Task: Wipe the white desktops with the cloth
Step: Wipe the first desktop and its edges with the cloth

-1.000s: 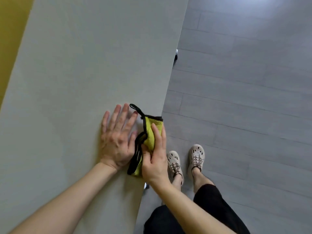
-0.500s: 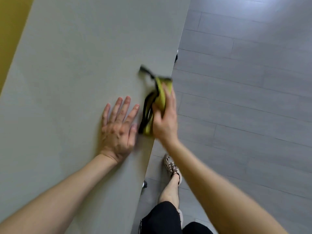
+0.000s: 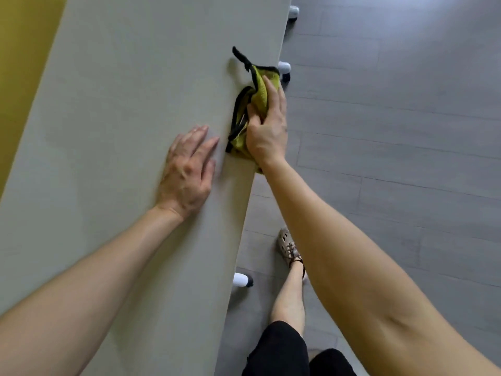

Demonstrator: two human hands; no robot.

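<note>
Gripping the bunched yellow-green cloth, the right hand presses it against the right edge of the pale table. Just beside it the left hand lies flat on the top, fingers straight, holding nothing. White castors show under the edge, grey floor planks spread to the right, and a yellow surface borders the table's left side.

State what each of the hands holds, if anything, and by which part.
The right hand grips the yellow-green cloth at its bunched middle, thumb curled into the folds. The left hand holds nothing; it rests flat on the white desktop.
</note>
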